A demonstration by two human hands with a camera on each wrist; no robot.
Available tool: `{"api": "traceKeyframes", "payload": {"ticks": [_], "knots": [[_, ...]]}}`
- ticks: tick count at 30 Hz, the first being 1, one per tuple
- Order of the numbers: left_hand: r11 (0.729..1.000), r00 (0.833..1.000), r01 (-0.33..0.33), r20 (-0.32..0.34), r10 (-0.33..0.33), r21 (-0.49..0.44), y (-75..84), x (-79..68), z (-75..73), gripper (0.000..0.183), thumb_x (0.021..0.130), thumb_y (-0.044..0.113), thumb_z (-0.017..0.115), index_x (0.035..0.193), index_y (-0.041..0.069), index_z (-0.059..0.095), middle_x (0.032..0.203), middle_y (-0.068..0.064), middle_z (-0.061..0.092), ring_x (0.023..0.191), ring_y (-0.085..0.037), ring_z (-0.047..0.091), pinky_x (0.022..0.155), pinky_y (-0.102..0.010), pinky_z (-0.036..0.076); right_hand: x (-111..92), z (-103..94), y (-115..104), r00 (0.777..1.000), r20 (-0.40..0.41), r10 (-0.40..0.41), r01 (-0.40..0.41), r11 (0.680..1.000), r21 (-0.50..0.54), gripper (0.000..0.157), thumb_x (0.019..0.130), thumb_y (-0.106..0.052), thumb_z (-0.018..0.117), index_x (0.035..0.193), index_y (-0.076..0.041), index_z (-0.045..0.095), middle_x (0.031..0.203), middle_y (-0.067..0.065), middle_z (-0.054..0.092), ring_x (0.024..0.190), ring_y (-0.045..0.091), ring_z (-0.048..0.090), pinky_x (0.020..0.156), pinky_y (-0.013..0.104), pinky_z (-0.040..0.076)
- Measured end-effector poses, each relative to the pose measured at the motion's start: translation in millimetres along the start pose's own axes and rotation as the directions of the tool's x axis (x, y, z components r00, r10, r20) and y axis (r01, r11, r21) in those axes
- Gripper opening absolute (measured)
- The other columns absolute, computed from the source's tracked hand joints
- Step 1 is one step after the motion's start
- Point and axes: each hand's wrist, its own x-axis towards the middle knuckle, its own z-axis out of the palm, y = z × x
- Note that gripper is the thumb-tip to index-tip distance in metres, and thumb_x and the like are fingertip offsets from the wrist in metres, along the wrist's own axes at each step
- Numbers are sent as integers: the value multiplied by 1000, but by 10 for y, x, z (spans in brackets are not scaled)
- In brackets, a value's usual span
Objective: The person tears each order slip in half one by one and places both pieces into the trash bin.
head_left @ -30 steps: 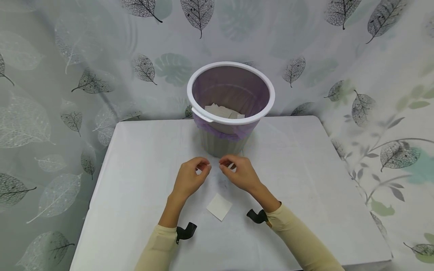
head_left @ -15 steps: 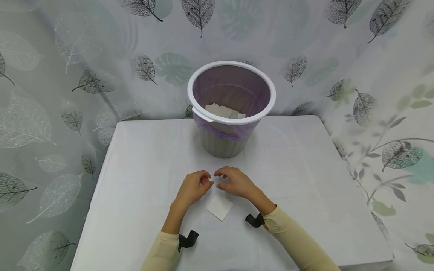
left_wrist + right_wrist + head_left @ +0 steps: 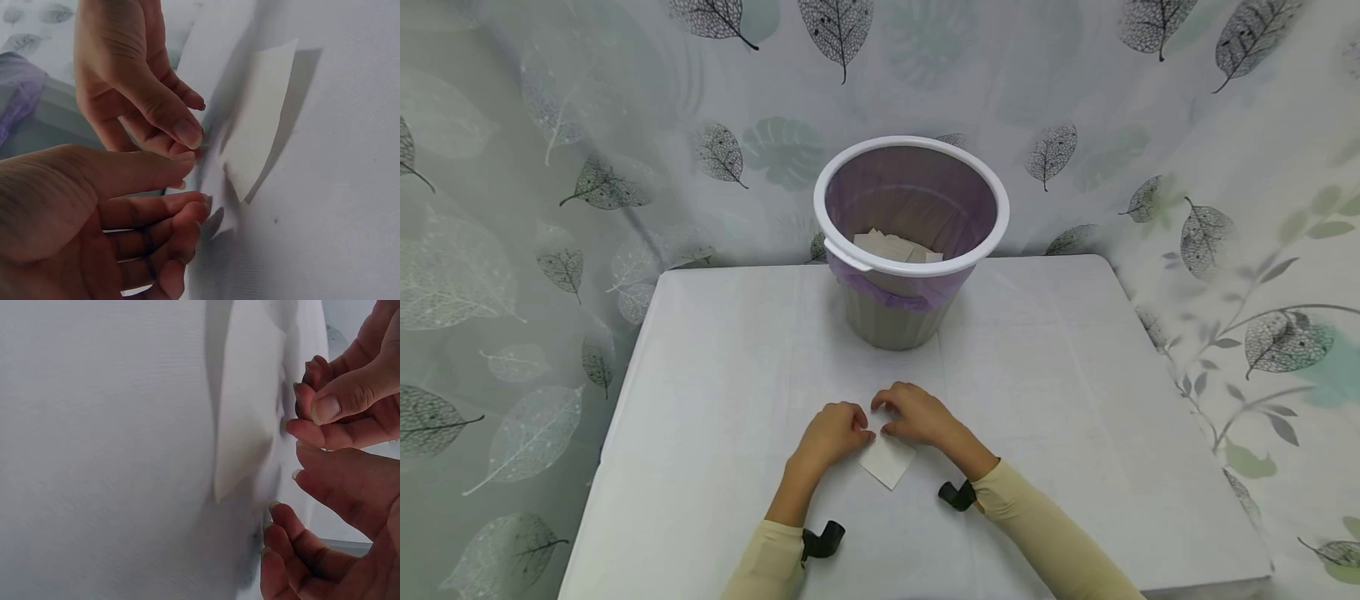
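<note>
A small square of off-white paper (image 3: 887, 467) lies on the white-covered table with one corner toward the person. My left hand (image 3: 833, 435) hovers at its far left side, fingers loosely curled and holding nothing. Opposite it, my right hand (image 3: 917, 417) is bent over the far right side, thumb and fingers apart. In the left wrist view the paper (image 3: 259, 119) casts a shadow along its edge, and the fingertips of both hands meet or nearly meet beside it. The right wrist view shows the paper (image 3: 247, 406) just beside the fingertips, with nothing gripped.
A grey bin (image 3: 891, 321) with a white rim and purple liner stands at the back of the table (image 3: 737, 358). Several pieces of pale paper (image 3: 891, 247) lie inside it. A leaf-patterned curtain (image 3: 925, 67) hangs behind and at both sides.
Both hands have come back from near the bin's base toward the person, down to the paper's far corner. The fingers have loosened from their earlier near-pinch. The paper and bin stay put.
</note>
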Motion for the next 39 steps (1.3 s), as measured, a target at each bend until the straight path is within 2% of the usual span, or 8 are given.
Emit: {"api": "traceKeyframes", "payload": {"ticks": [3, 7, 19, 29, 34, 39], "knots": [[1000, 1000, 2, 24, -3, 8, -6, -8, 36, 16, 84, 14, 85, 83, 8, 70, 68, 4, 56, 61, -12, 52, 56, -30, 44, -21, 36, -9, 999, 8, 44, -44, 999, -22, 32, 78, -8, 90, 106, -12, 75, 96, 7, 61, 89, 22, 55, 74, 38, 49], [1000, 1000, 3, 23, -3, 9, -10, -9, 60, 16, 83, 14, 86, 83, 8, 70, 68, 4, 56, 61, -12, 52, 56, -30, 45, -24, 103, 9, 997, -5, 82, -82, 994, -76, 33, 77, -11, 92, 104, -18, 74, 95, 3, 56, 88, 20, 51, 68, 36, 48], [1000, 1000, -8, 20, 7, 15, 4, -9, 66, 17, 83, 13, 86, 81, 9, 69, 69, 4, 57, 61, -11, 53, 57, -31, 46, -23, 187, 76, 996, -25, 80, -82, 993, -83, 26, 77, -11, 92, 84, -20, 69, 90, -2, 47, 88, 19, 46, 66, 36, 46], [1000, 1000, -15, 18, 15, 11, 1, -4, 58, 16, 83, 13, 85, 80, 9, 70, 69, 5, 60, 62, -10, 55, 58, -30, 48, -43, 218, 132, 996, -81, 40, -45, 998, -50, 24, 80, -6, 86, 79, -19, 66, 86, -1, 49, 85, 18, 46, 66, 35, 44], [998, 998, -60, -26, 60, 5, -10, 16, 39, 11, 88, 9, 81, 82, 8, 72, 70, 5, 59, 63, -10, 54, 58, -29, 47, -55, 165, 167, 984, -179, 4, 2, 999, 35, 21, 78, 3, 80, 81, -14, 68, 83, 1, 55, 81, 18, 50, 71, 36, 46], [994, 985, -110, -133, 108, -10, -8, 55, 17, 8, 90, 2, 77, 85, 8, 74, 73, 4, 62, 65, -11, 54, 59, -31, 48, -41, 83, 201, 965, -259, 40, -6, 991, 131, 23, 82, 3, 80, 82, -15, 67, 85, 1, 59, 84, 18, 57, 77, 37, 50]]}}
